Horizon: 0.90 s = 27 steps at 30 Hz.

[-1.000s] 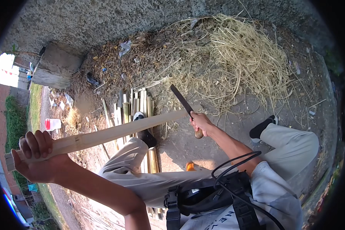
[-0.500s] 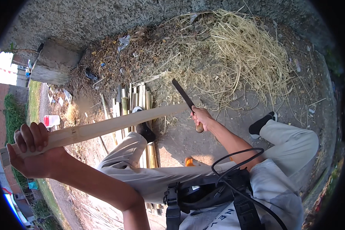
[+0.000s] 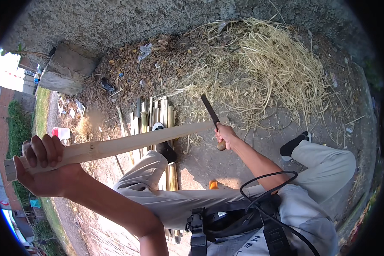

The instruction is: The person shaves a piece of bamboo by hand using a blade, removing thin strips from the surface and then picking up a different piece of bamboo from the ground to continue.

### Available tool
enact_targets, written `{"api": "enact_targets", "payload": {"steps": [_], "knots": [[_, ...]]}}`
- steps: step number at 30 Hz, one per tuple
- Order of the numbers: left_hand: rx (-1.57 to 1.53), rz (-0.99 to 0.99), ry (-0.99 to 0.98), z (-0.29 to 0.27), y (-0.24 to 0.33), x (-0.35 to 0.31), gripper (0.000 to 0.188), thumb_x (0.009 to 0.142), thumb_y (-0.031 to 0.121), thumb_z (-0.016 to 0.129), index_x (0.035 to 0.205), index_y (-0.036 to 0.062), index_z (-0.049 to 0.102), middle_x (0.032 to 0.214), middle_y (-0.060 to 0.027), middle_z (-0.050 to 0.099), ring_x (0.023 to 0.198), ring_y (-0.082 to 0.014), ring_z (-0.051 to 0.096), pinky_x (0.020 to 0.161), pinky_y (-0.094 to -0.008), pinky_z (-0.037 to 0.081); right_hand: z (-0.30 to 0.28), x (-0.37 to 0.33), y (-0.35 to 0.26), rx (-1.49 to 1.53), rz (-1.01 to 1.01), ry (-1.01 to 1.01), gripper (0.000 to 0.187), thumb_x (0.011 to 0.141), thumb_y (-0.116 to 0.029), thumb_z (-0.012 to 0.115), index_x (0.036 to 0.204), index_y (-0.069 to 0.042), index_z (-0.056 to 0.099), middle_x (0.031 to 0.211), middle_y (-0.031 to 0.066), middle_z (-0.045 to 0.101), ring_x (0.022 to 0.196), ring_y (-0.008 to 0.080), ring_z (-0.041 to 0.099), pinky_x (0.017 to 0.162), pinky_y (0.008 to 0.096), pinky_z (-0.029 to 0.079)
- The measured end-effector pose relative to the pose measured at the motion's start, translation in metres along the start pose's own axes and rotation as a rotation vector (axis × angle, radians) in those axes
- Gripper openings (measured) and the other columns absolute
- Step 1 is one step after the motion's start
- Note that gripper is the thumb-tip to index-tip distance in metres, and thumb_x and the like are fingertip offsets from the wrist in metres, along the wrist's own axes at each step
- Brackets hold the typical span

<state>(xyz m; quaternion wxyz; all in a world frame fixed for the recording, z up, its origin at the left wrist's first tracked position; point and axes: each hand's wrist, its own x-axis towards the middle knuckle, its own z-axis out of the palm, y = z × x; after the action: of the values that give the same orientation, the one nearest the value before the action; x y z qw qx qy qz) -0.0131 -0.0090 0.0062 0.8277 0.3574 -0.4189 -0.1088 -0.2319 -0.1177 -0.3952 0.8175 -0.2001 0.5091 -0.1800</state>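
My left hand [image 3: 45, 164] is wrapped round the near-left end of a long pale bamboo slat [image 3: 128, 144]. The slat reaches across to the right and narrows toward its far end. In my right hand [image 3: 227, 135] is a long knife [image 3: 210, 110] with a dark straight blade and a wooden handle. Its blade points up and to the left, close to the slat's right end. Whether blade and slat touch there, I cannot tell.
Split bamboo pieces [image 3: 171, 119] lie on the ground under my left foot. A heap of pale shavings [image 3: 286, 68] is at the far right, before a rough wall [image 3: 158, 19]. A concrete block [image 3: 68, 68] stands far left. A black cable [image 3: 260, 181] loops near my right arm.
The whole view has shifted slightly, with things appearing a little lower and further right. Both hands keep their grips on the slat and the knife.
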Motion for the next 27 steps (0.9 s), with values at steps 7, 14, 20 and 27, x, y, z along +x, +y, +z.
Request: {"api": "enact_targets", "payload": {"steps": [7, 14, 20, 27], "knots": [[-0.056, -0.023, -0.065, 0.004, -0.003, 0.001, 0.03, 0.085, 0.027, 0.048, 0.064, 0.014, 0.03, 0.051, 0.0002, 0.027, 0.039, -0.0085, 0.022, 0.037, -0.0224, 0.02, -0.003, 0.007, 0.007, 0.075, 0.036, 0.031, 0.035, 0.097, -0.036, 0.041, 0.074, -0.01, 0.044, 0.053, -0.0054, 0.038, 0.04, 0.0053, 0.031, 0.039, 0.0227, 0.028], [-0.023, -0.03, -0.09, 0.007, -0.004, 0.003, 0.029, 0.085, 0.027, 0.048, 0.064, 0.0141, 0.03, 0.052, 0.0002, 0.027, 0.041, -0.0088, 0.023, 0.038, -0.0224, 0.021, -0.013, -0.003, 0.003, 0.034, 0.09, -0.072, 0.036, 0.097, -0.039, 0.039, 0.074, -0.011, 0.044, 0.052, -0.0072, 0.037, 0.04, 0.0045, 0.029, 0.039, 0.0215, 0.027], [-0.021, -0.026, -0.008, 0.008, -0.002, -0.001, 0.029, 0.085, 0.026, 0.047, 0.064, 0.0146, 0.03, 0.051, 0.001, 0.026, 0.04, -0.0086, 0.021, 0.037, -0.0219, 0.02, -0.005, 0.01, 0.006, 0.085, -0.006, 0.034, 0.036, 0.097, -0.038, 0.042, 0.074, -0.01, 0.045, 0.051, -0.0054, 0.037, 0.038, 0.0052, 0.03, 0.036, 0.0214, 0.026], [-0.004, 0.011, 0.064, 0.009, 0.005, -0.005, 0.031, 0.087, 0.027, 0.047, 0.063, 0.0146, 0.03, 0.05, 0.0011, 0.027, 0.038, -0.0075, 0.021, 0.035, -0.0214, 0.02, 0.002, 0.002, 0.0, 0.063, 0.007, -0.018, 0.039, 0.097, -0.038, 0.041, 0.07, -0.01, 0.044, 0.051, -0.0049, 0.037, 0.038, 0.0056, 0.03, 0.037, 0.023, 0.027]]}}
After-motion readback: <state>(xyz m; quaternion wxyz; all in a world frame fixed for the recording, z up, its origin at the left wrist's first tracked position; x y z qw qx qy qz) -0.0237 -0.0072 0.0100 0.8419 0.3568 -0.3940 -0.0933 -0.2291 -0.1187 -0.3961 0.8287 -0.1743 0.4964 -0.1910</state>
